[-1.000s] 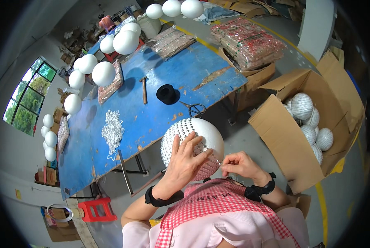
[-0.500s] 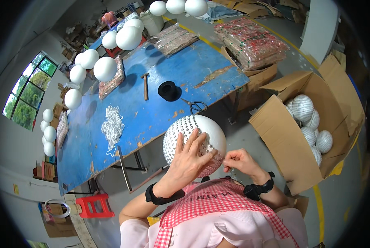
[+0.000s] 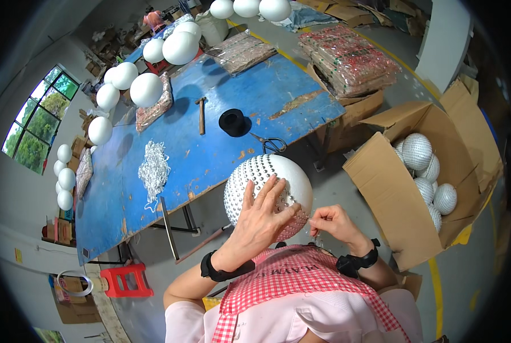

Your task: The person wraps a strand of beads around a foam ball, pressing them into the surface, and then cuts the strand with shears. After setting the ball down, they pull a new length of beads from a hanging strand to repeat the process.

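Observation:
A white foam ball studded with small silver sequins (image 3: pixel 264 174) rests in front of my chest, above my red checked apron. My left hand (image 3: pixel 261 220) lies flat on the ball's near side, fingers spread, holding it steady. Just right of the ball's lower edge, my right hand (image 3: pixel 331 223) is pinched shut on something small and thin, too tiny to make out. Both wrists wear black bands.
A blue worktable (image 3: pixel 221 108) carries a pile of silver pins (image 3: pixel 154 168), a hammer (image 3: pixel 202 114), a black cup (image 3: pixel 232 122) and scissors (image 3: pixel 268 143). Plain white balls (image 3: pixel 146 90) line its far edge. An open cardboard box (image 3: pixel 398 194) at right holds several studded balls (image 3: pixel 416 151).
The ball has shifted slightly in my lap under my left hand. My right hand stays pinched by its lower right edge, a little lower than before.

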Action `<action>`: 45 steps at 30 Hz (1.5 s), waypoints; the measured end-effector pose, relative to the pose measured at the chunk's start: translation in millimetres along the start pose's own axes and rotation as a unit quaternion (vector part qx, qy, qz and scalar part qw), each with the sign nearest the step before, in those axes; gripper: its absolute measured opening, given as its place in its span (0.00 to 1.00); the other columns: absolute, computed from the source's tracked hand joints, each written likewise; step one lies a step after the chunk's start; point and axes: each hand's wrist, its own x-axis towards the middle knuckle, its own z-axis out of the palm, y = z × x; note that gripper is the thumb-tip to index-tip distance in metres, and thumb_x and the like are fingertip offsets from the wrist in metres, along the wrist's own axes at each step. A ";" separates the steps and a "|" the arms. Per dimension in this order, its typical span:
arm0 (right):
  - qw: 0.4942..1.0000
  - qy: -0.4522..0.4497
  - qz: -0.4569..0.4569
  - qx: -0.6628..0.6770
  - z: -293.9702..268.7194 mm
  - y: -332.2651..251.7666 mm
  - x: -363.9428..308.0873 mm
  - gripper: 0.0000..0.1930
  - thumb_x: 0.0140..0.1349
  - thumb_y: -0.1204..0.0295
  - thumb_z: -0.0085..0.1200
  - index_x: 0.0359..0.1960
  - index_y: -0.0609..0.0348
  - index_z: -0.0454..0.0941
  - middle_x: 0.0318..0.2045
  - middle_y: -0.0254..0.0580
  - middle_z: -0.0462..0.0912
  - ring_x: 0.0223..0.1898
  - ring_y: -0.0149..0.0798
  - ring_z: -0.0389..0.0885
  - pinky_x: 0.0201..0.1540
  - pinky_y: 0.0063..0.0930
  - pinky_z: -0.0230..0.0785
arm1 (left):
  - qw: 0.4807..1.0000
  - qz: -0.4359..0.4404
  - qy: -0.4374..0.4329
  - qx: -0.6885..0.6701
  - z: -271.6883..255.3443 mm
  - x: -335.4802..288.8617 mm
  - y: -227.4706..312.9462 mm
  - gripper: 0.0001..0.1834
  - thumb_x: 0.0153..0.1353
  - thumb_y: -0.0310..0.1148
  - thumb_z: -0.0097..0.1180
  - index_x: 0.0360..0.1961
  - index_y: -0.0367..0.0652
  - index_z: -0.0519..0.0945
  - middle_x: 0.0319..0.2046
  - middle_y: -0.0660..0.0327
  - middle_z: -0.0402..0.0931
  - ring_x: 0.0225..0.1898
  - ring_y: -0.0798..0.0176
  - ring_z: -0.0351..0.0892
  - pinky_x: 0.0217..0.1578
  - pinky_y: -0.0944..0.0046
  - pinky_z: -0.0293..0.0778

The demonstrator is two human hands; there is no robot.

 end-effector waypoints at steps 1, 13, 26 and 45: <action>1.000 0.000 0.000 0.000 -2.2 4.0 2.1 0.09 0.63 0.73 0.55 0.26 0.64 0.78 0.23 0.37 0.82 0.28 0.27 0.80 0.34 0.19 0.73 | 1.000 0.000 0.000 0.000 -1.0 0.1 -0.2 0.21 0.52 0.36 0.63 0.50 0.60 0.79 0.61 0.52 0.61 0.66 0.45 0.58 0.64 0.34 0.45; 0.999 0.049 -0.016 0.013 -1.1 5.8 6.4 0.08 0.62 0.71 0.57 0.28 0.62 0.78 0.22 0.34 0.81 0.26 0.24 0.79 0.32 0.18 0.72 | 1.000 0.004 0.023 -0.007 -9.0 -6.8 -10.0 0.26 0.52 0.34 0.65 0.55 0.57 0.76 0.58 0.50 0.63 0.63 0.45 0.62 0.63 0.41 0.55; 0.998 0.064 -0.029 0.007 1.3 2.3 4.7 0.07 0.61 0.71 0.60 0.28 0.60 0.77 0.19 0.26 0.75 0.22 0.19 0.71 0.24 0.13 0.62 | 0.997 -0.019 0.071 -0.013 -8.1 -15.8 -12.6 0.28 0.52 0.32 0.64 0.57 0.52 0.73 0.55 0.50 0.65 0.63 0.43 0.61 0.61 0.42 0.58; 0.995 0.083 -0.051 -0.030 8.7 -8.6 13.6 0.09 0.58 0.72 0.62 0.27 0.60 0.74 0.16 0.26 0.74 0.19 0.18 0.67 0.20 0.14 0.56 | 0.994 -0.057 0.081 -0.049 -15.9 -11.1 0.0 0.29 0.50 0.33 0.65 0.56 0.52 0.75 0.51 0.52 0.67 0.56 0.47 0.66 0.55 0.49 0.63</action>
